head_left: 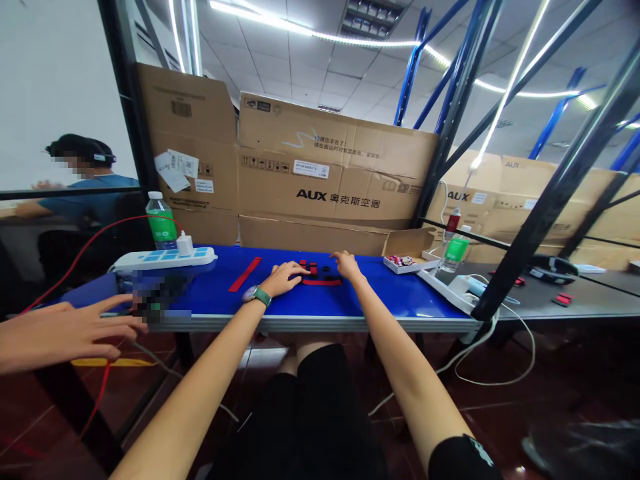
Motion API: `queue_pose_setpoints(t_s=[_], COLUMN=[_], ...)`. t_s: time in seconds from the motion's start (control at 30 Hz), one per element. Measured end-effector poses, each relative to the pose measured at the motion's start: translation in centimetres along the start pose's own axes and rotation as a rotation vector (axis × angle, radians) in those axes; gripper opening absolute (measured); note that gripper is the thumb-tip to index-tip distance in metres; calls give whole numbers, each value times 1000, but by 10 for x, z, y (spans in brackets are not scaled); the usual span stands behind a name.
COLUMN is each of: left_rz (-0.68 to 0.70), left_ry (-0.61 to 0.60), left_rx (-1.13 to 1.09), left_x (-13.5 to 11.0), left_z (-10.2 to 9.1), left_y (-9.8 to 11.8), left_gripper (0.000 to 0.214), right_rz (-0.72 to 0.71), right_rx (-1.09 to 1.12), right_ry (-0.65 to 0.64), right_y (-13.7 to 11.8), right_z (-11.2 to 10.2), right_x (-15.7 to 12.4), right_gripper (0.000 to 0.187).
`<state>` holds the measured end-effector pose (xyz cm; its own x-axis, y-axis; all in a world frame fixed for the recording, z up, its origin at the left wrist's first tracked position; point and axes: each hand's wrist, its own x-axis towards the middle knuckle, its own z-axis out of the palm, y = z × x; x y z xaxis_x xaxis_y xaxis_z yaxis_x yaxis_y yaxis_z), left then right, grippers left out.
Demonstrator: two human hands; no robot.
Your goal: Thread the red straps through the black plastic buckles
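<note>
My left hand (286, 277), with a green-strapped watch on its wrist, rests on the blue table (390, 297). Its fingers reach toward small red and black pieces (315, 270). My right hand (346, 263) lies just right of those pieces, fingers curled down over them. A red strip (322, 283) lies flat between the two hands. What either hand grips, if anything, is too small to make out. A longer red strip (245, 274) lies apart at the left.
A white power strip (163, 259) and a green-labelled bottle (161, 221) stand back left. A small open box (407, 257), a second bottle (455, 251) and another power strip (457, 290) sit at the right. Another person's hand (65, 333) reaches in from the left. Cardboard boxes (335, 173) wall the back.
</note>
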<state>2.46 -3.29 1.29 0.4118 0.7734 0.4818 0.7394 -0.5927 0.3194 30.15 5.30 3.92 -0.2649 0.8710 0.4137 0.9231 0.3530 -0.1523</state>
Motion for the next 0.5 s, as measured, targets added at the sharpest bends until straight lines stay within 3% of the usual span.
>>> queue_pose_setpoints(t_s=[0.13, 0.23, 0.3, 0.4, 0.5], left_rz=[-9, -29, 1, 42, -25], left_ry=[-5, 63, 100, 65, 108], left_rx=[77, 152, 168, 81, 75], left_x=[2, 7, -2, -56, -150], left_z=[3, 2, -11, -61, -131], left_y=[6, 21, 35, 35, -11], left_gripper=[28, 27, 25, 28, 40], right_rz=[-50, 9, 8, -124, -209], right_rx=[-29, -40, -20, 28, 2], right_ry=[-175, -146, -70, -46, -127], right_y=[-2, -6, -8, -8, -8], right_z=[11, 16, 15, 11, 9], right_x=[-11, -16, -17, -19, -23], right_gripper=[39, 35, 34, 32, 26])
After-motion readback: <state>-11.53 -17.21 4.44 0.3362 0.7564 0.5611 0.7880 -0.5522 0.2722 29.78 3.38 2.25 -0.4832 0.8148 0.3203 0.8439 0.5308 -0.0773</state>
